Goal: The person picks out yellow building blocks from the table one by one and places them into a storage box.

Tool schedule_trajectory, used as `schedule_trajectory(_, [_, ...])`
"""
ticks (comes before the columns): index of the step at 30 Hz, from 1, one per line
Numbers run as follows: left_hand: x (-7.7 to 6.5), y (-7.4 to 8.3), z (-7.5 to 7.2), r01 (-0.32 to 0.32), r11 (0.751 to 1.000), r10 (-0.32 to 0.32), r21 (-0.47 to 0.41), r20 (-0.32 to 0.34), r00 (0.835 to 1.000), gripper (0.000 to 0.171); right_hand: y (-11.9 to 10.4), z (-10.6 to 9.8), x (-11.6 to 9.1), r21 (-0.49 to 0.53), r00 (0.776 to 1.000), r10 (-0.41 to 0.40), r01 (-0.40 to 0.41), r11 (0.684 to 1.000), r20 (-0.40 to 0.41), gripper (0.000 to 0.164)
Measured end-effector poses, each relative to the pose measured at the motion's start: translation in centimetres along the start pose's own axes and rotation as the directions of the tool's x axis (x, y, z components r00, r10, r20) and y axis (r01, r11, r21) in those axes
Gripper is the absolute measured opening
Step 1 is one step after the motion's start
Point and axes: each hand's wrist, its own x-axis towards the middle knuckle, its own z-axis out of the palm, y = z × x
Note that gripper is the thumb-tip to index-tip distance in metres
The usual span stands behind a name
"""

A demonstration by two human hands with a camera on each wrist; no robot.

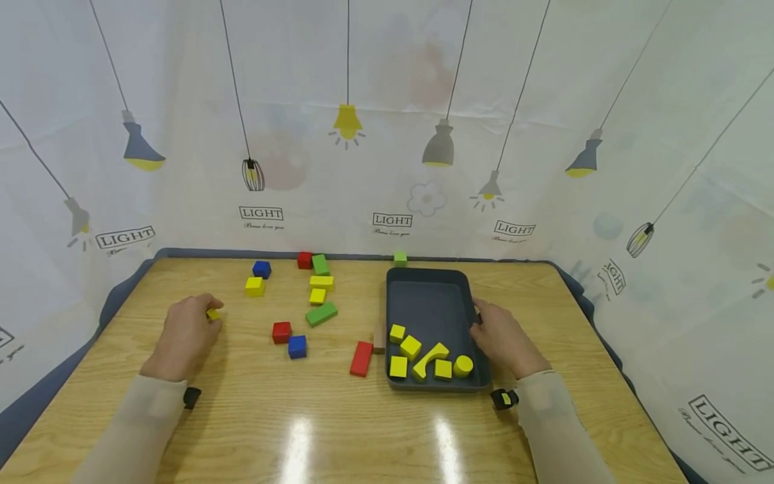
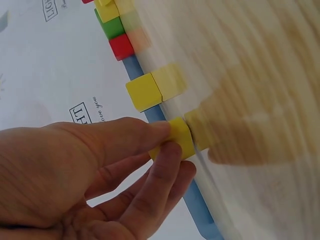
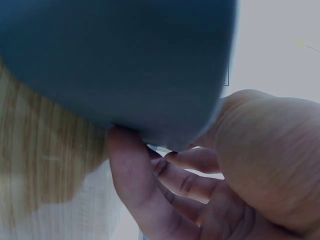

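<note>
Left hand: this hand [image 1: 187, 333] pinches a small yellow block [image 2: 181, 136] between the thumb and fingers, low over the left part of the surface [image 1: 242, 410]; I cannot tell if the block touches the wood
Right hand: this hand [image 1: 503, 336] holds the dark tray [image 1: 444, 279] by its right side, with bent fingers and the thumb against the outside
Yellow blocks in the tray: six sit at the near end, and they are a small cube [image 1: 396, 333], a tilted cube [image 1: 410, 347], a square block [image 1: 398, 367], a bridge shape [image 1: 431, 361], another cube [image 1: 443, 370] and a round block [image 1: 463, 366]
Near the left hand: a blue block [image 1: 262, 269] sits just behind a big yellow cube [image 1: 254, 287]
Back middle: a red block [image 1: 305, 260] is next to a green block [image 1: 320, 265], then come a long yellow block [image 1: 322, 283], a yellow cube [image 1: 317, 296] and a long green block [image 1: 321, 314]
Front middle: a red cube [image 1: 281, 332] and a blue cube [image 1: 297, 347] are side by side
By the tray: a flat red block [image 1: 361, 358] and a brown block [image 1: 379, 337] are on its left, and a little green cube [image 1: 400, 259] is just past its far end
Wall: white cloth [image 1: 363, 40] with lamp pictures and the word LIGHT
</note>
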Motion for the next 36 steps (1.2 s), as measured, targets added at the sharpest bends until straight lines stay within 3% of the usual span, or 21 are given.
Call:
schedule_trajectory(15, [0.5, 2.3, 0.1, 0.0, 1.0, 0.0, -0.013, -0.003, 1.0, 0.031, 0.0, 0.1, 0.0, -0.007, 1.0, -0.003, 0.003, 1.0, 0.003, 0.06])
schedule_trajectory(23, [0.4, 4.7, 0.4, -0.1, 0.994, 0.098, -0.048, -0.042, 0.994, 0.031, -0.1, 0.0, 0.1, -0.016, 1.0, -0.004, 0.004, 1.0, 0.012, 0.06])
schedule_trajectory(36, [0.2, 8.5, 1.7, -0.158, 0.981, 0.154, -0.114, -0.043, 0.987, 0.029, 0.0, 0.0, 0.0, 0.002, 1.0, 0.001, -0.001, 1.0, 0.014, 0.059])
